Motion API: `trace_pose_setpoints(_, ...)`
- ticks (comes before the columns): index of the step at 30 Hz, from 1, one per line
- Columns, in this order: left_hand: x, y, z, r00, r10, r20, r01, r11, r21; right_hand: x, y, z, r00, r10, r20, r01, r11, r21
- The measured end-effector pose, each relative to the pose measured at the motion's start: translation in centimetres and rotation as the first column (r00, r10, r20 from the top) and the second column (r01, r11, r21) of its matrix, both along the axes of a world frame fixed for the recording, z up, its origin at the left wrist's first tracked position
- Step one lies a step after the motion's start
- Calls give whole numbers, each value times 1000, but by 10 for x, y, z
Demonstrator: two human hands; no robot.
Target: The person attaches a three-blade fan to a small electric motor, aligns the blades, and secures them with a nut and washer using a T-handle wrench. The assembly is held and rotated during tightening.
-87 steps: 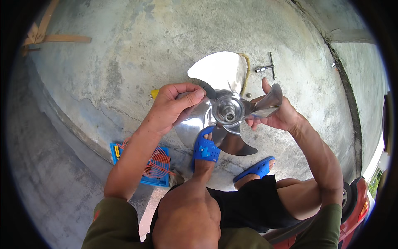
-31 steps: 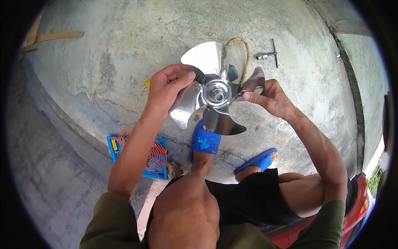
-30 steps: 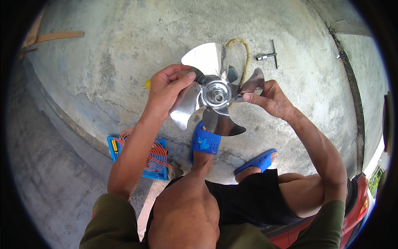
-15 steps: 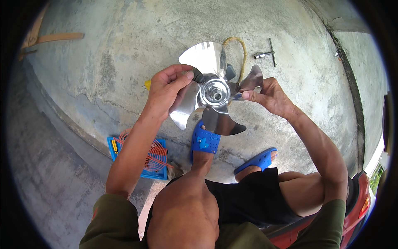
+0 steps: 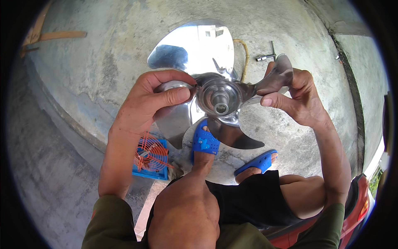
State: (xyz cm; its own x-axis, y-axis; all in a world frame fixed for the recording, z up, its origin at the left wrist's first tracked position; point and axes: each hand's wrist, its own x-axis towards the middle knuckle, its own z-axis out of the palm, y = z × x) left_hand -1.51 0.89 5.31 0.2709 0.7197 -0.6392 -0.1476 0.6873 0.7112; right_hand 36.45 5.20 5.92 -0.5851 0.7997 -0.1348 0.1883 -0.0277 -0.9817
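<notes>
1. Above a rough concrete floor [image 5: 83, 83], the shiny metal fan blade [image 5: 207, 54] fills the middle of the view, held up in the air between both hands. It sits closer to the camera and looks larger than half a second ago, so it has been lifted toward the face, which I judge brings the hub in for a closer look.
2. The blade's hub [image 5: 220, 99] points its bore almost straight up at the camera; the shaft axis runs along the line of sight, and the polished blades fan out flat across the view, the largest one toward the top.
3. The left hand [image 5: 145, 108] is clamped on the left-side blade, thumb on top and fingers wrapped over its edge.
4. The right hand [image 5: 296, 99] pinches the right-side blade between thumb and fingers.
5. Below, two blue sandals [image 5: 205, 141] rest on the floor.
6. A small blue-framed fan with an orange grille [image 5: 150, 155] lies beside the left forearm.
7. A small metal T-shaped tool [image 5: 267, 56] lies on the floor beyond the blade.
</notes>
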Motion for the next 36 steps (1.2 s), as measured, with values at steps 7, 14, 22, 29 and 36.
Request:
trace_pose_setpoints(7,-4,77,52,999,42,22,-43,626,779,16,53,38,888,-425,176,304,830,468)
trace_pose_setpoints(14,31,54,43,822,256,-508,525,5,851,-5,25,21,886,-449,-114,266,694,-669)
trace_pose_setpoints(22,13,-7,16,680,256,-688,709,9,705,-6,-13,2,973,-28,229,146,842,-520)
trace_pose_setpoints(29,9,-76,-29,789,552,-269,-238,679,695,-7,-24,-19,993,-48,106,91,882,-461)
trace_pose_setpoints(36,22,-117,-43,859,466,213,-491,868,77,-13,-25,-37,992,121,46,-99,937,-334)
